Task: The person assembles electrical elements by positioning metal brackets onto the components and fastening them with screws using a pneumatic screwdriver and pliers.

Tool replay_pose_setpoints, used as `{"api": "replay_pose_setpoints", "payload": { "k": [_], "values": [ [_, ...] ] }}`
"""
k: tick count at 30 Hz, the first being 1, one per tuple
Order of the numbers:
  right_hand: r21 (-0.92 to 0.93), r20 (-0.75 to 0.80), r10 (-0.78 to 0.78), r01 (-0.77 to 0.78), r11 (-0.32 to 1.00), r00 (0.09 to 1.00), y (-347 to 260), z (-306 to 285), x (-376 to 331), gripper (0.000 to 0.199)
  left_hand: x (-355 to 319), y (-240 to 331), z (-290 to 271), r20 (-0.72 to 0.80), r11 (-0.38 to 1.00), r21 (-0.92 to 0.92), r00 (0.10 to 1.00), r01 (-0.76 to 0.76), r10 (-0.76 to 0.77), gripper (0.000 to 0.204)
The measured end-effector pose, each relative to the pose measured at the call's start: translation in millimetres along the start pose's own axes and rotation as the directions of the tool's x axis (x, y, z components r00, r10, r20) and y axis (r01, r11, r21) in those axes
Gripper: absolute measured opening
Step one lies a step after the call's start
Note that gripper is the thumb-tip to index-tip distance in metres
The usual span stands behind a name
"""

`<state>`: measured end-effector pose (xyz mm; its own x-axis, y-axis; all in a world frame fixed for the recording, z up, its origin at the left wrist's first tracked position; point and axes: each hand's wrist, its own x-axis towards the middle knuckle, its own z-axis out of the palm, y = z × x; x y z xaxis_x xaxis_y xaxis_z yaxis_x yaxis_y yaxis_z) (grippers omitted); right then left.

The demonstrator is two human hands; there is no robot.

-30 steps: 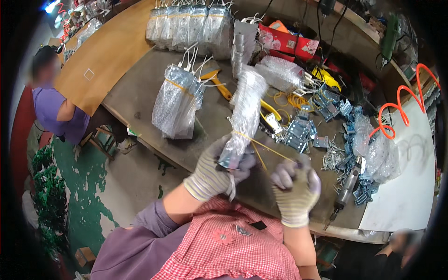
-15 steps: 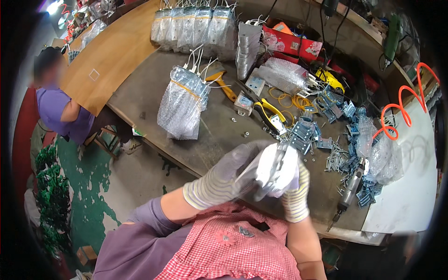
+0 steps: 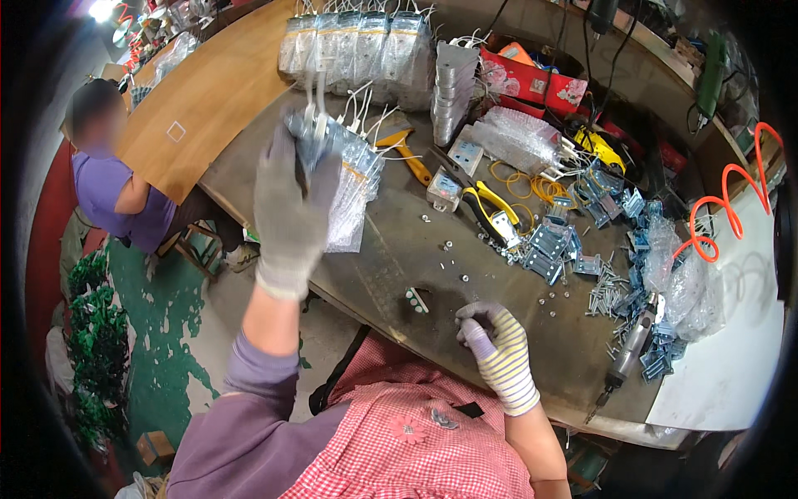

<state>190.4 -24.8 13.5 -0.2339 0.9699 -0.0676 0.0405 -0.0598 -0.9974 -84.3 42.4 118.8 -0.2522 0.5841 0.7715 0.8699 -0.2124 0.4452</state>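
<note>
My left hand (image 3: 291,212), in a grey glove, is stretched out to the left over the workbench (image 3: 399,258) and grips a clear plastic bag of white-wired parts (image 3: 314,133). It holds the bag at a pile of similar filled bags (image 3: 353,179) lying on the bench. My right hand (image 3: 490,341), in a striped glove, rests curled on the bench near its front edge and holds nothing that I can see. A small white block (image 3: 417,299) lies just left of it.
A row of filled bags (image 3: 357,54) stands at the back. Yellow-handled pliers (image 3: 490,204), blue metal parts (image 3: 573,241), screws, a power screwdriver (image 3: 623,358) and an orange coiled hose (image 3: 731,208) lie to the right. Another person (image 3: 108,183) sits at the left by a wooden table (image 3: 208,91).
Both hands were together on the bag close to my chest. My left hand has since carried the bag away to the far left pile, and my right hand has let go and dropped to the bench.
</note>
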Motion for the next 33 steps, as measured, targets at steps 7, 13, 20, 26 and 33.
{"api": "replay_pose_setpoints", "payload": {
  "k": [7, 13, 20, 26, 33],
  "values": [
    [-0.342, 0.072, -0.181, 0.195, 0.919, 0.981, -16, 4, 3, 0.012, 2, -44, 31, 0.124, 0.929, 0.371, 0.99, 0.015, -0.065, 0.074],
    [-0.335, 0.067, -0.194, 0.205, 0.92, 0.979, -12, 0, 2, 0.012, -2, -48, 38, 0.097, 0.945, 0.328, 0.994, 0.008, -0.041, 0.083],
    [-0.294, 0.092, -0.252, 0.268, 0.917, 0.963, -5, -1, 2, 0.012, -11, 37, 41, 0.002, 0.85, -0.147, 0.859, -0.506, 0.512, 0.039],
    [-0.195, 0.099, -0.32, 0.334, 0.922, 0.942, 0, -7, 5, 0.012, 3, 65, 162, 0.507, 0.859, -0.342, 0.696, -0.38, 0.509, 0.029],
    [-0.018, 0.091, -0.147, 0.149, 0.989, 0.985, -4, -14, 5, 0.013, 46, 87, 272, 0.59, 0.83, 0.022, 0.677, -0.557, 0.439, 0.033]
  ]
}}
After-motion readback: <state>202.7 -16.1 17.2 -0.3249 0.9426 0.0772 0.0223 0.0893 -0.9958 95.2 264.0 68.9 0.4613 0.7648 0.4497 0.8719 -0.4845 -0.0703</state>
